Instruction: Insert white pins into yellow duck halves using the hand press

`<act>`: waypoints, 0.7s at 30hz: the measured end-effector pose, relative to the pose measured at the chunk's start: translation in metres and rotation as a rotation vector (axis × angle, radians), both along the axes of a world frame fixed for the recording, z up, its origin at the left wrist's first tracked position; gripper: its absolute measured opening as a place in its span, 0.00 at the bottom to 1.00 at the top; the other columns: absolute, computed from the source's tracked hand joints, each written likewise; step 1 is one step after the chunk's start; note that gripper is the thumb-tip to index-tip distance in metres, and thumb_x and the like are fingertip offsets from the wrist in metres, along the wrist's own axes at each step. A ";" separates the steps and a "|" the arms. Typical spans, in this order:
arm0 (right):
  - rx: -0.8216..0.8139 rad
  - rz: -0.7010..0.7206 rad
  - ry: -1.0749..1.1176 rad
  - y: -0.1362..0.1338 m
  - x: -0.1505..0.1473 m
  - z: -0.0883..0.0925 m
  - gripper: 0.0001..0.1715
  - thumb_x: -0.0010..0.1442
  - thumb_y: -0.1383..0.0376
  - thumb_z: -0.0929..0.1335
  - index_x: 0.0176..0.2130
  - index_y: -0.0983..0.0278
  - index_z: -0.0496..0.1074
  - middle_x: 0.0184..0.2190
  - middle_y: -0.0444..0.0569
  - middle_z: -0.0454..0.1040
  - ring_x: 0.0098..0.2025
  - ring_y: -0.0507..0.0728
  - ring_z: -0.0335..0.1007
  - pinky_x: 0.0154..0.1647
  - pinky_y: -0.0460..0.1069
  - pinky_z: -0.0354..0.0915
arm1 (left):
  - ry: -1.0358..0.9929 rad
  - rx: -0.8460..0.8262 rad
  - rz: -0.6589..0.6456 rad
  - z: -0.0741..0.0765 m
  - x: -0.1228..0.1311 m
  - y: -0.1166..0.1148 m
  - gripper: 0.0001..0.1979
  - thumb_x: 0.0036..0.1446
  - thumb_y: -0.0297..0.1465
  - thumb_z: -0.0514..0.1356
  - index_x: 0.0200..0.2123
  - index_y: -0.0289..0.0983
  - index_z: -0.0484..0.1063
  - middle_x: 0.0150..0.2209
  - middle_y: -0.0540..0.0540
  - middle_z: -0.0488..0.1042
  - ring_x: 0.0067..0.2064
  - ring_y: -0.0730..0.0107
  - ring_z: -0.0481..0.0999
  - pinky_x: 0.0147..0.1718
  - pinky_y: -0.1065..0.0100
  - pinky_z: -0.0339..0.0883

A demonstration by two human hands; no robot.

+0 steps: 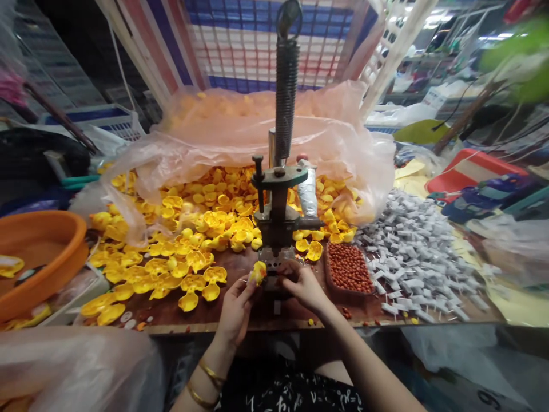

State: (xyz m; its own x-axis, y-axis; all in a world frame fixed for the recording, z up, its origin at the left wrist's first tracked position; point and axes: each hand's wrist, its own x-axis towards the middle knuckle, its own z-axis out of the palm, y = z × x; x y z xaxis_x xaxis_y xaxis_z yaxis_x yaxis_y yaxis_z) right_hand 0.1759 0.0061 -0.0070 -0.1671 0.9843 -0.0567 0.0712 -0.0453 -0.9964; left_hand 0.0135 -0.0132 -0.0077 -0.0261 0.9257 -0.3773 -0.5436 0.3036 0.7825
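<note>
My left hand pinches a small yellow plastic piece and holds it up at the base of a dark metal hand press. My right hand is curled at the right side of the press base, fingertips closed on something I cannot make out. The press stands upright on a brown wooden board and carries a tall coiled spring. A big heap of yellow plastic pieces spreads to the left of and behind the press.
A tray of small red-brown beads sits right of the press, beside a pile of small grey-white parts. An orange basin is at far left. A clear plastic bag of yellow pieces lies behind.
</note>
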 end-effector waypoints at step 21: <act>-0.066 -0.144 -1.442 0.013 0.134 -0.012 0.11 0.60 0.69 0.63 0.36 0.69 0.75 0.37 0.60 0.75 0.39 0.60 0.72 0.40 0.50 0.61 | 0.036 0.021 0.192 -0.004 -0.027 -0.003 0.19 0.38 0.34 0.73 0.36 0.35 0.79 0.39 0.44 0.81 0.41 0.66 0.78 0.44 0.68 0.69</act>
